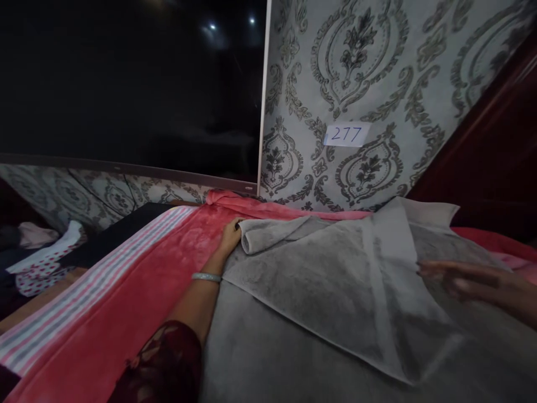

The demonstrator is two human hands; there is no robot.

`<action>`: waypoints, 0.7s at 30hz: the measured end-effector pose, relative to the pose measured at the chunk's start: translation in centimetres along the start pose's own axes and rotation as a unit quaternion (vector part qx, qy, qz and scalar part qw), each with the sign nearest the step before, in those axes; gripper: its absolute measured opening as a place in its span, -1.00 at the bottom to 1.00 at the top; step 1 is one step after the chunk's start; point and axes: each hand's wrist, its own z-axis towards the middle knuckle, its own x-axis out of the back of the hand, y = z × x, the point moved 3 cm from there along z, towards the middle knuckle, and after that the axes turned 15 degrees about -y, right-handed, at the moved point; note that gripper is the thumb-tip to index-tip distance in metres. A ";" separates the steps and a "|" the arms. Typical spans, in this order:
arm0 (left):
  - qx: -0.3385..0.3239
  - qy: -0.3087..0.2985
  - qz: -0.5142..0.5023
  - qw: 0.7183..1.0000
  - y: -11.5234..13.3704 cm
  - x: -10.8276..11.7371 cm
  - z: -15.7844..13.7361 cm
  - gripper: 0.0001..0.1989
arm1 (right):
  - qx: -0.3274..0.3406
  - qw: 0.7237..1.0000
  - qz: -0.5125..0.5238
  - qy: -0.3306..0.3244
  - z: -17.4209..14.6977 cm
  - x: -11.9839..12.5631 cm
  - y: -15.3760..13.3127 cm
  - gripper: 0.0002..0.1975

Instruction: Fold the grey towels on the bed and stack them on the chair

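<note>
Towel (319,280) under seemingly flat right hand (465,280).

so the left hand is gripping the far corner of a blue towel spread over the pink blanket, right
Not quite: the towel is grey, not blue. The head view shows the left hand holding its far corner, which is folded over, with the towel spread over the pink blanket. The right hand is blurred at the towel's right side.
</note>
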 end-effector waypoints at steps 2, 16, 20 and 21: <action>-0.009 0.013 0.037 0.999 0.5 0.2 -0.2 -0.64 | -0.040 0.985 -0.020 -0.169 0.7 -4.1 -1.9 -0.56; -0.062 0.019 0.172 0.983 1.2 0.8 -0.8 -0.73 | 0.192 0.877 -0.356 -0.258 16.7 -29.6 -8.2 -0.67; -0.024 0.023 0.104 0.994 0.4 0.4 -0.4 -0.73 | 0.188 0.901 -0.354 -0.164 21.2 -29.5 -10.4 -0.77; -0.001 0.028 0.091 0.995 0.1 0.4 -0.3 -0.74 | 0.192 0.908 -0.348 -0.132 22.3 -29.4 -11.1 -0.73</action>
